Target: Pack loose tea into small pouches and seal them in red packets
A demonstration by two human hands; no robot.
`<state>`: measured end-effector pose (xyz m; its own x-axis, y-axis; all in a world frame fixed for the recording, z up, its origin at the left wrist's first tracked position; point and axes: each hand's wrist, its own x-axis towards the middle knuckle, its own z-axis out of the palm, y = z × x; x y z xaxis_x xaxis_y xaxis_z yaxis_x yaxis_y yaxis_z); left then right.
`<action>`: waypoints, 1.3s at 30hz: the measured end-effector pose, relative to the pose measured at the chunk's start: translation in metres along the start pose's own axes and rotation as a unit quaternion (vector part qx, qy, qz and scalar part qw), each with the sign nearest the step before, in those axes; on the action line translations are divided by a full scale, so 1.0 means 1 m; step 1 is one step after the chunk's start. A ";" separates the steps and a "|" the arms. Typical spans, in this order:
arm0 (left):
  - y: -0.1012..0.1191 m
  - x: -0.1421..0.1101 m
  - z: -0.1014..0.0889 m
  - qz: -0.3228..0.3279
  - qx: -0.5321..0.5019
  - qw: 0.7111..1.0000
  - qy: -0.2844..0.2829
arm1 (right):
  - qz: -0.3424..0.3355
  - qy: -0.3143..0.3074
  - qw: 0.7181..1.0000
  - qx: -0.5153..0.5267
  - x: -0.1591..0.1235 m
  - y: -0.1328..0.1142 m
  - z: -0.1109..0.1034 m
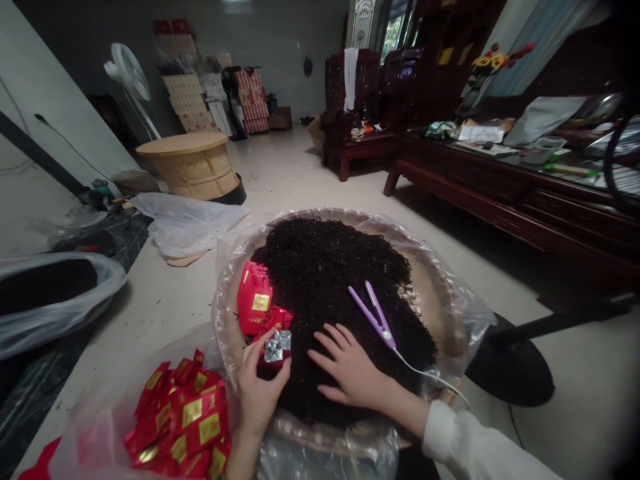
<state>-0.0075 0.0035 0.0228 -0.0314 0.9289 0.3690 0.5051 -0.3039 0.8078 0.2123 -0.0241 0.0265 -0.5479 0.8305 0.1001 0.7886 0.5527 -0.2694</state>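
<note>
A: From the largest thing, how much is left?
B: One tray is seen, and one heap of dark leaves is spread in it. By this heap, much filling is judged to be left.
A: And what is done?
B: In one bag beside the tray, more than ten red packets are gathered. Probably they are finished; an exact count cannot be made.
A: The hands?
B: Two. The right hand is spread wide over the leaves, with nothing seen held. By the left hand, one small packet is gripped between thumb and fingers, above the tray's near left part. Its silver end is shown; whether it is sealed cannot be told.
A: What else is counted?
B: One purple iron, laid on the leaves with its arms apart, and at least two loose packets in the tray, partly hidden.
</note>
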 end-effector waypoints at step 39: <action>0.002 0.003 0.008 0.051 0.015 0.998 -0.029 | 0.348 0.159 0.921 -0.078 0.134 0.102 -0.021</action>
<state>-0.0001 0.0075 0.0220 0.0715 0.9045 0.4204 0.5285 -0.3919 0.7531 0.2249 0.1449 0.0329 0.1949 0.9517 0.2371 0.9621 -0.1384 -0.2351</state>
